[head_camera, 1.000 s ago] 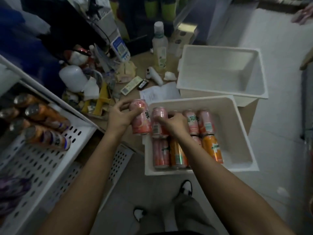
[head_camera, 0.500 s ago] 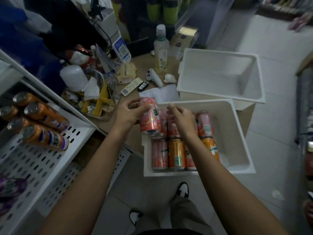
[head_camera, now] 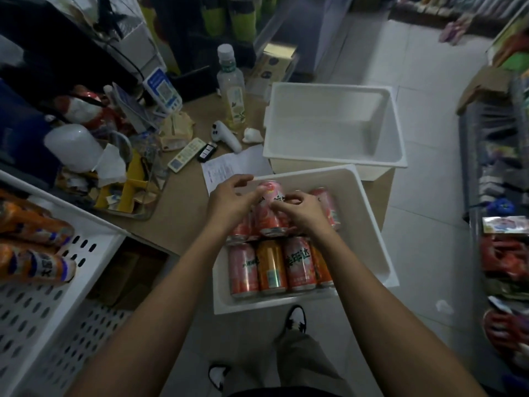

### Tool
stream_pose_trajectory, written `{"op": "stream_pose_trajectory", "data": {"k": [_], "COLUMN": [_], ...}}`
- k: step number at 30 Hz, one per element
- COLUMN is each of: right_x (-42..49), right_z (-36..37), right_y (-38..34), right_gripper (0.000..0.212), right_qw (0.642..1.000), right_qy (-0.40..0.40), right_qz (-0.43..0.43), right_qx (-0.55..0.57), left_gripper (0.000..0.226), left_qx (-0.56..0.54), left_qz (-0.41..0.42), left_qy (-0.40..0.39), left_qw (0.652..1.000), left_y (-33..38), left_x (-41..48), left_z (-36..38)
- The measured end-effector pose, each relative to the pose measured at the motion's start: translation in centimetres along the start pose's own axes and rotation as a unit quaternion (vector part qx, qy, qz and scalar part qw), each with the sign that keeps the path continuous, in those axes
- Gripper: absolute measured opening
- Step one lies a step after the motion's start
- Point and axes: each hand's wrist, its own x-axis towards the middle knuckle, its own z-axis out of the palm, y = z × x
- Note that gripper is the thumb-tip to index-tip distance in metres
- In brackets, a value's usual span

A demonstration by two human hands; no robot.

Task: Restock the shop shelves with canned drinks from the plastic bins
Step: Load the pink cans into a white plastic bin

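The white perforated shelf (head_camera: pixel 43 325) waits left of the can-filled white plastic bin (head_camera: pixel 369 222). Above the bin's back row the left hand (head_camera: pixel 229 200) clasps a pink drink can (head_camera: pixel 267 213), swung back in from outside; the right hand (head_camera: pixel 300 210) has joined it, grip unclear: likely regripping before shelving

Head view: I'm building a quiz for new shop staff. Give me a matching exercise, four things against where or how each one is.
Things:
1. top pink can
2. far bin
3. bottle
4. orange can

States:
A. lying in the near bin's front row
B. upright on the counter
C. held by the left hand and right hand
D. no cans inside

Pairs: 1-C, 2-D, 3-B, 4-A
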Motion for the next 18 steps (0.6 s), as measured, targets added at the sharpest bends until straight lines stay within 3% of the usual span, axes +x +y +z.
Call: {"op": "stream_pose_trajectory", "data": {"k": [3, 7, 10, 13, 18], "right_x": [0.4, 0.4, 0.5, 0.3, -0.5], "right_z": [0.9, 2.2, 2.5, 1.9, 1.2], "right_y": [0.3, -0.1, -0.2, -0.8, -2.2], "right_gripper": [0.076, 0.067, 0.080, 0.074, 0.066], "right_qw": [0.994, 0.976, 0.968, 0.958, 0.971], "right_qy": [0.034, 0.083, 0.099, 0.102, 0.127], "right_qz": [-0.009, -0.025, -0.029, -0.031, -0.096], "right_qx": [-0.105, -0.199, -0.227, -0.265, -0.179], "left_gripper": [0.041, 0.031, 0.026, 0.025, 0.033], "left_qx": [0.001, -0.026, -0.039, -0.043, -0.073], "left_qz": [-0.008, -0.030, -0.032, -0.030, -0.030], "left_qy": [0.000, 0.011, 0.017, 0.020, 0.038], "left_qw": [1.000, 0.999, 0.999, 0.998, 0.996], "left_y": [-0.5, -1.4, -1.8, -2.1, -1.9], "left_x": [-0.1, -0.2, -0.2, -0.2, -0.7], "left_z": [-0.5, -1.5, -2.0, -2.5, -3.5]}}
